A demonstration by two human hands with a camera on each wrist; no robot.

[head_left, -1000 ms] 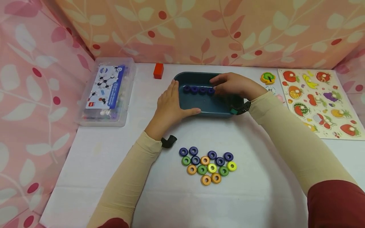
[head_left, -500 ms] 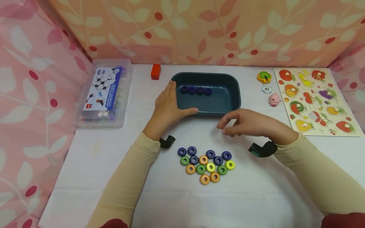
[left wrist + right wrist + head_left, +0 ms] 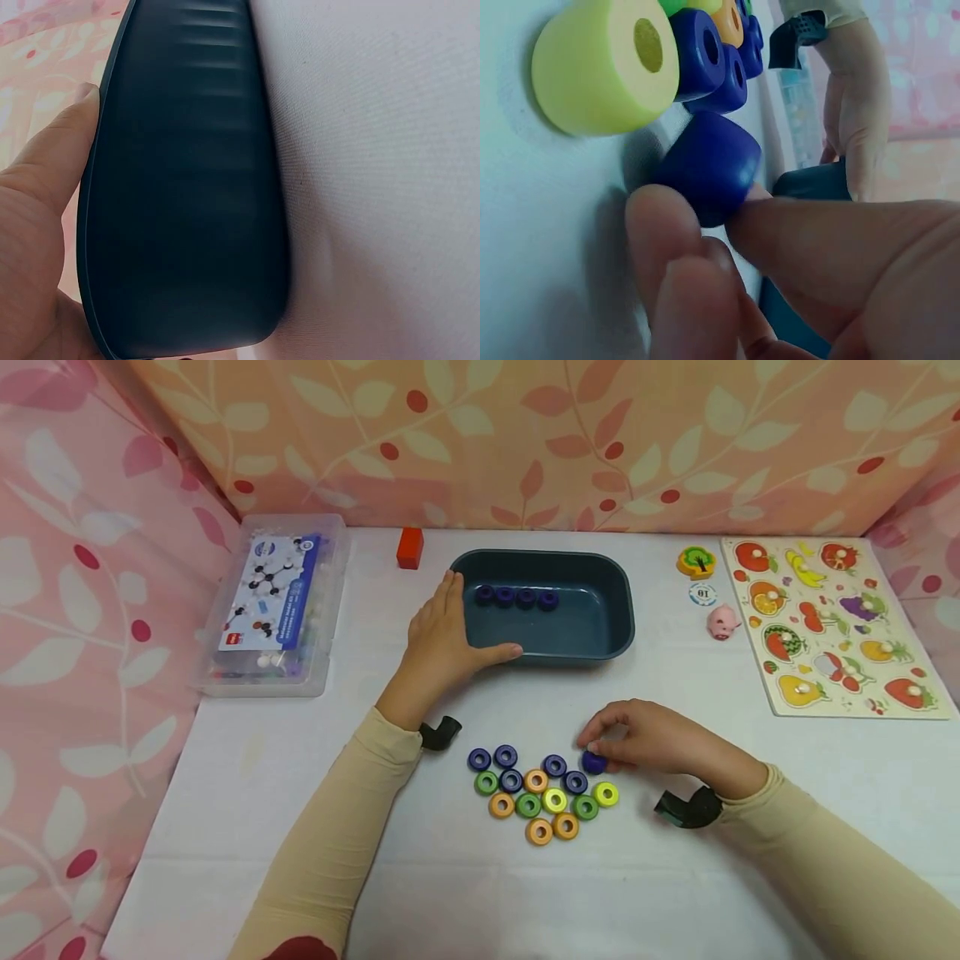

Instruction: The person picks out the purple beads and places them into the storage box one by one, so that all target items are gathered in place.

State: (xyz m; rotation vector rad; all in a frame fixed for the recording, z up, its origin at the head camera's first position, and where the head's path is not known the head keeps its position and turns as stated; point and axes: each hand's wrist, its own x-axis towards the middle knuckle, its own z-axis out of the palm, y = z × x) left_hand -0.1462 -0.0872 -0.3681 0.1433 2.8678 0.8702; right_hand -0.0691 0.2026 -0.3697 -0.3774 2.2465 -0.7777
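Observation:
My right hand (image 3: 651,737) pinches a dark blue ring bead (image 3: 711,166) between thumb and fingers, tilted at the right edge of a group of beads. Just left of it lie more blue beads (image 3: 554,766), with green (image 3: 528,805), orange (image 3: 566,826) and yellow (image 3: 606,794) ones among them. My left hand (image 3: 444,639) rests on the left end of a dark teal tray (image 3: 577,647), fingers straight along its side and thumb on the front rim. Inside the tray, several blue beads (image 3: 527,599) stand in a row near the back.
A clear plastic case (image 3: 277,606) sits at the left. Behind, a red block (image 3: 410,548) stands near the curtain (image 3: 480,443). To the right are a tree piece (image 3: 697,562), a round chip (image 3: 702,594), a pink pig (image 3: 722,622) and a fruit puzzle board (image 3: 843,627).
My right hand has come out of the tray, moved toward me to the loose beads and taken hold of a blue one. My left hand has stayed on the tray.

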